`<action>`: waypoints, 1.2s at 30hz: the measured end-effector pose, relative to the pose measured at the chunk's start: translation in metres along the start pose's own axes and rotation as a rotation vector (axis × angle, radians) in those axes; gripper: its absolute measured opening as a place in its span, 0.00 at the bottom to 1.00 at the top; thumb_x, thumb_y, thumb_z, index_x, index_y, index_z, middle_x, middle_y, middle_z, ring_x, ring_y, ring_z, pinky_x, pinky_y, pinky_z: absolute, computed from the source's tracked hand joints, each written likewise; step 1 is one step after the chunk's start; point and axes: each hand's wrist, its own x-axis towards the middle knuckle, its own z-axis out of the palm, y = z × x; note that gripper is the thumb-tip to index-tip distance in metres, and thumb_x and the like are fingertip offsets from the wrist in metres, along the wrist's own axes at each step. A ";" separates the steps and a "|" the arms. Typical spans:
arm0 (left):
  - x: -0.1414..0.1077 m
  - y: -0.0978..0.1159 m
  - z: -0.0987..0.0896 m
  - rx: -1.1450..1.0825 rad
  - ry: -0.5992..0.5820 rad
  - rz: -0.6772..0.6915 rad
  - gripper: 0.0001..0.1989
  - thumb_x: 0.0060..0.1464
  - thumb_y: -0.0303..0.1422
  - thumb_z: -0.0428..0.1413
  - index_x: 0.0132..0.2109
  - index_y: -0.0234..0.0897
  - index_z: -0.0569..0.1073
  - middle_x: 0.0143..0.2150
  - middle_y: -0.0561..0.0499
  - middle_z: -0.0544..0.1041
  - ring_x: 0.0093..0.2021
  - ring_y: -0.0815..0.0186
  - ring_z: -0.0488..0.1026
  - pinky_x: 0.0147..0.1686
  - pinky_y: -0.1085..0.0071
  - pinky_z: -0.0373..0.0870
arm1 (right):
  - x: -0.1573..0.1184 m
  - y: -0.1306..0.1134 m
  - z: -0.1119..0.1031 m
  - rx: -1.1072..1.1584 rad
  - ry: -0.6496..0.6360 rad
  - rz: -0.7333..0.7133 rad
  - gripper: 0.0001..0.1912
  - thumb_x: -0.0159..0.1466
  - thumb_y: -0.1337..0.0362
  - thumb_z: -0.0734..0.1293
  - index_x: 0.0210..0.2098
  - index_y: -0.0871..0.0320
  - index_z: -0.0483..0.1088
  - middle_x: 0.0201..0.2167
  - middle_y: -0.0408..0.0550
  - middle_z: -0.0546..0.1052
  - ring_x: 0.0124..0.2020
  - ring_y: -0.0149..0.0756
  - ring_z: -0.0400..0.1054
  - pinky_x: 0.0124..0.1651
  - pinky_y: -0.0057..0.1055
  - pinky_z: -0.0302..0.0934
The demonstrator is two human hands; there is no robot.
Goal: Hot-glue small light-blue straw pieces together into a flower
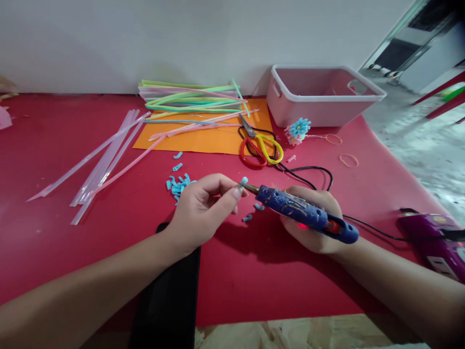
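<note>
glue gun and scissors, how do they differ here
The glue gun is mostly dark blue, while the scissors show red and yellow. The glue gun is held up in the right hand; the scissors lie unheld, partly over the orange sheet. The glue gun narrows to one nozzle, the scissors to blades. Both look metallic at the tip.

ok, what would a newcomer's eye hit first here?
The blue glue gun, gripped in the right hand, its tip at the left hand, over a red tabletop. Then red-and-yellow-handled scissors across the front edge of the orange sheet, and the pink bin, back right.
</note>
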 end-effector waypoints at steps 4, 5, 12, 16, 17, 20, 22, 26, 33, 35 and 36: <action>0.000 0.001 0.001 0.000 -0.006 -0.007 0.08 0.60 0.30 0.58 0.31 0.36 0.72 0.22 0.58 0.71 0.22 0.76 0.65 0.24 0.79 0.63 | 0.002 -0.002 0.000 0.001 0.032 0.014 0.08 0.55 0.74 0.66 0.27 0.55 0.63 0.18 0.35 0.64 0.17 0.24 0.53 0.19 0.24 0.52; 0.000 0.001 0.001 -0.001 -0.005 -0.006 0.09 0.60 0.30 0.58 0.31 0.37 0.72 0.22 0.58 0.71 0.22 0.76 0.65 0.24 0.79 0.63 | 0.002 -0.002 0.000 0.002 0.033 0.015 0.08 0.55 0.74 0.66 0.28 0.55 0.64 0.18 0.35 0.65 0.17 0.24 0.54 0.19 0.24 0.52; -0.002 0.001 0.002 0.006 0.006 -0.007 0.08 0.59 0.32 0.59 0.31 0.37 0.73 0.22 0.57 0.71 0.21 0.74 0.65 0.23 0.77 0.64 | 0.002 -0.003 0.001 0.007 0.013 0.018 0.08 0.55 0.74 0.66 0.28 0.55 0.64 0.17 0.36 0.65 0.17 0.25 0.54 0.19 0.25 0.52; -0.001 0.002 0.002 0.015 0.017 -0.019 0.08 0.58 0.33 0.60 0.31 0.37 0.73 0.22 0.57 0.71 0.21 0.74 0.65 0.22 0.77 0.63 | 0.001 -0.003 0.001 0.009 -0.005 0.042 0.08 0.55 0.73 0.66 0.28 0.54 0.64 0.17 0.36 0.64 0.17 0.25 0.53 0.18 0.25 0.51; 0.000 0.002 0.002 0.014 0.017 -0.021 0.08 0.57 0.33 0.60 0.31 0.37 0.73 0.21 0.57 0.71 0.21 0.74 0.64 0.22 0.77 0.63 | 0.000 -0.002 0.001 0.015 -0.005 0.035 0.08 0.55 0.73 0.66 0.29 0.55 0.64 0.18 0.36 0.64 0.17 0.25 0.53 0.18 0.25 0.51; 0.001 0.004 0.002 0.003 0.014 -0.024 0.08 0.57 0.33 0.61 0.31 0.37 0.73 0.21 0.57 0.71 0.21 0.74 0.64 0.22 0.77 0.63 | -0.001 -0.001 0.001 0.025 -0.002 0.006 0.08 0.55 0.74 0.66 0.29 0.55 0.65 0.18 0.36 0.65 0.17 0.24 0.53 0.19 0.25 0.51; 0.001 0.005 0.003 -0.009 0.011 -0.025 0.08 0.57 0.33 0.61 0.30 0.37 0.72 0.21 0.58 0.70 0.21 0.74 0.64 0.22 0.77 0.63 | -0.001 0.000 0.000 0.017 -0.009 0.012 0.09 0.55 0.75 0.66 0.30 0.55 0.66 0.19 0.35 0.65 0.17 0.24 0.54 0.19 0.24 0.51; 0.000 0.004 0.003 -0.025 0.005 -0.013 0.08 0.58 0.32 0.60 0.31 0.37 0.72 0.22 0.58 0.70 0.21 0.75 0.63 0.22 0.77 0.63 | 0.000 -0.002 -0.001 0.002 -0.029 0.038 0.08 0.55 0.74 0.66 0.30 0.55 0.66 0.19 0.36 0.66 0.17 0.24 0.55 0.19 0.24 0.52; 0.001 0.003 0.004 0.028 -0.008 -0.057 0.10 0.57 0.34 0.60 0.29 0.38 0.71 0.21 0.58 0.69 0.20 0.74 0.62 0.21 0.77 0.62 | -0.005 0.001 0.001 -0.054 0.126 -0.054 0.07 0.55 0.72 0.68 0.30 0.53 0.68 0.19 0.40 0.72 0.16 0.30 0.63 0.20 0.28 0.59; 0.001 0.002 0.005 0.063 -0.034 -0.074 0.10 0.58 0.33 0.60 0.29 0.38 0.71 0.22 0.58 0.69 0.20 0.75 0.61 0.20 0.77 0.61 | -0.011 0.006 0.002 -0.051 0.183 -0.076 0.08 0.56 0.72 0.68 0.32 0.52 0.70 0.19 0.40 0.72 0.17 0.31 0.65 0.20 0.28 0.60; 0.001 0.002 0.005 0.085 -0.041 -0.068 0.10 0.58 0.33 0.59 0.29 0.37 0.71 0.22 0.57 0.70 0.20 0.75 0.62 0.20 0.77 0.61 | -0.013 0.009 0.002 -0.048 0.191 -0.062 0.08 0.56 0.72 0.69 0.31 0.51 0.70 0.20 0.40 0.72 0.18 0.32 0.66 0.20 0.28 0.61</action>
